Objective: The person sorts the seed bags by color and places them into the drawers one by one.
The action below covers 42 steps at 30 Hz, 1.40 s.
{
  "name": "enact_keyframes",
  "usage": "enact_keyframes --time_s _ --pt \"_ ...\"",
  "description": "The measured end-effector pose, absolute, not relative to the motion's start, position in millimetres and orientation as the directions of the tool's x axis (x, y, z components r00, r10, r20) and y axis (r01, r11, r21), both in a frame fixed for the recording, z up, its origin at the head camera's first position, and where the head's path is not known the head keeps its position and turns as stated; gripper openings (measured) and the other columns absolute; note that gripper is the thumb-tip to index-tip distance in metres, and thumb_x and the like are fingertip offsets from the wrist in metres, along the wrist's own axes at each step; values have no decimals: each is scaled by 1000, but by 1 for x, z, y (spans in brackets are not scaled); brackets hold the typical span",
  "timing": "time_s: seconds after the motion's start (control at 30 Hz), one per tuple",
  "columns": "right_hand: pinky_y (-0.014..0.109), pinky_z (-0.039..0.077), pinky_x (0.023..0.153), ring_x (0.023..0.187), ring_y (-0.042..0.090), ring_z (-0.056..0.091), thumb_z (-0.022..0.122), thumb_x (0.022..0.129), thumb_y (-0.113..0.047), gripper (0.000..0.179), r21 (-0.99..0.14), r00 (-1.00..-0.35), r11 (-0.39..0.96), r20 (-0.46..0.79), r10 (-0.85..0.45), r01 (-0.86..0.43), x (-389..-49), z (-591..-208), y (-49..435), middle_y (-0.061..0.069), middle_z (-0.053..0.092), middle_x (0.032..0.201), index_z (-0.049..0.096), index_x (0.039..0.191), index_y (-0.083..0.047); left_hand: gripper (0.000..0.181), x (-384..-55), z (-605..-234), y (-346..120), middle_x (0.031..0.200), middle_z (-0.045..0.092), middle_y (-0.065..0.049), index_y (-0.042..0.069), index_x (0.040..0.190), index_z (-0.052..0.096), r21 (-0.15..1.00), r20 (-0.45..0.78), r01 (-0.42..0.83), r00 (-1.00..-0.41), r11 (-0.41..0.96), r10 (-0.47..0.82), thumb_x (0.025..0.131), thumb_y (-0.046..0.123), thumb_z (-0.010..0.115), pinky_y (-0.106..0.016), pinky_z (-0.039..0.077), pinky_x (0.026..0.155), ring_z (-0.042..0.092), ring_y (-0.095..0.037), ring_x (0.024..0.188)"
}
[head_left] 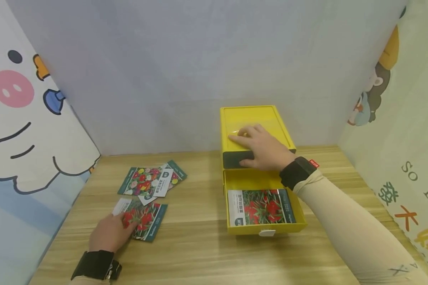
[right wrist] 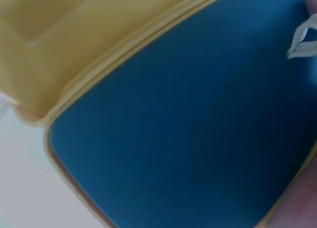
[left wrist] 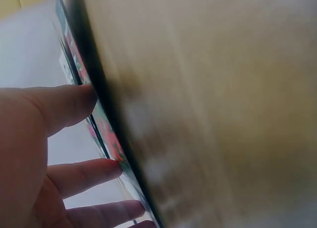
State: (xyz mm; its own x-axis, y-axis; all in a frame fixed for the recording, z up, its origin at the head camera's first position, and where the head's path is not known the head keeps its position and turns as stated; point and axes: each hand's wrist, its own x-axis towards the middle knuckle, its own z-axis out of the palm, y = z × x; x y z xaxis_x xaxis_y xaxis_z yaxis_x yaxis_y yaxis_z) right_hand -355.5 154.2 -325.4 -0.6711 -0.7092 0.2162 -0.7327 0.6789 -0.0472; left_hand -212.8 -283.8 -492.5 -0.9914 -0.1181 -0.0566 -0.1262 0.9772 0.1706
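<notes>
My left hand rests on a seed packet with red flowers on the wood table. In the left wrist view its thumb and fingertips touch the packet's flowered face, fairly straight and spread. My right hand lies over the front of a yellow drawer box, fingers on the top and thumb at the dark front panel. That panel and a white pull tab fill much of the right wrist view. Below, a pulled-out yellow drawer holds another red-flower packet.
Several more packets, one with mixed flowers, overlap just behind the left hand's packet. The drawer sticks out toward me, its white handle at the front. Printed side walls and a grey back wall enclose the table.
</notes>
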Motion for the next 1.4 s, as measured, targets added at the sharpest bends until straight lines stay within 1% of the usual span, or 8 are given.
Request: enact_keyframes --time_s 0.1,0.23,0.43,0.7,0.93,1.1,1.27,1.4 --pt "44 37 100 124 31 35 77 81 -34 75 -49 -675 682 212 -707 -729 -355 -327 155 10 45 134 43 146 -19 67 -208 -492 -279 97 63 -32 -7 117 62 185 -61 -120 -992 975 -110 85 52 65 -57 49 75 59 -49 91" --pt "43 37 99 122 31 36 77 81 -34 75 -48 -671 678 214 -710 -733 -355 -326 155 10 45 135 43 146 -19 60 -202 -488 -271 71 57 -14 -6 94 63 194 -81 -114 -992 974 -100 82 53 69 -46 47 58 56 -30 64" --pt "43 37 98 120 31 37 77 81 -34 74 -44 -663 671 218 -716 -740 -354 -324 154 11 45 135 44 145 -19 60 -195 -483 -252 69 54 -9 2 82 59 189 -117 -91 -991 978 -70 77 61 70 -44 46 56 53 -25 62" --pt "42 38 97 119 30 38 78 81 -35 74 -36 -667 677 220 -712 -735 -355 -325 155 10 45 134 44 145 -20 67 -191 -479 -222 76 55 -11 -2 94 64 185 -127 -45 -992 982 -21 73 61 73 -44 48 58 55 -25 66" --pt "42 38 97 119 30 37 77 81 -35 74 -32 -664 675 220 -715 -737 -356 -326 155 10 45 134 43 146 -21 62 -196 -478 -196 74 49 -9 -1 91 61 192 -87 -5 -996 981 12 73 56 75 -41 44 54 50 -24 63" --pt "42 38 97 119 29 37 78 81 -35 75 -30 -669 680 217 -711 -732 -355 -325 154 9 45 134 43 146 -21 69 -201 -483 -182 77 48 -11 -6 102 58 226 -58 -18 -998 974 -5 72 53 78 -39 44 52 50 -23 62" --pt "42 38 97 120 30 37 77 81 -35 76 -35 -672 681 211 -710 -731 -354 -326 153 10 45 134 42 146 -21 84 -202 -483 -179 92 55 -22 -12 122 49 260 -54 -63 -997 964 -51 75 52 76 -47 51 62 60 -34 76" --pt "41 38 96 119 29 37 77 81 -36 76 -29 -678 689 208 -705 -725 -355 -325 154 9 44 134 42 146 -21 85 -204 -480 -182 99 59 -29 -15 126 46 273 -62 -102 -994 957 -89 81 53 69 -52 52 67 62 -43 84"
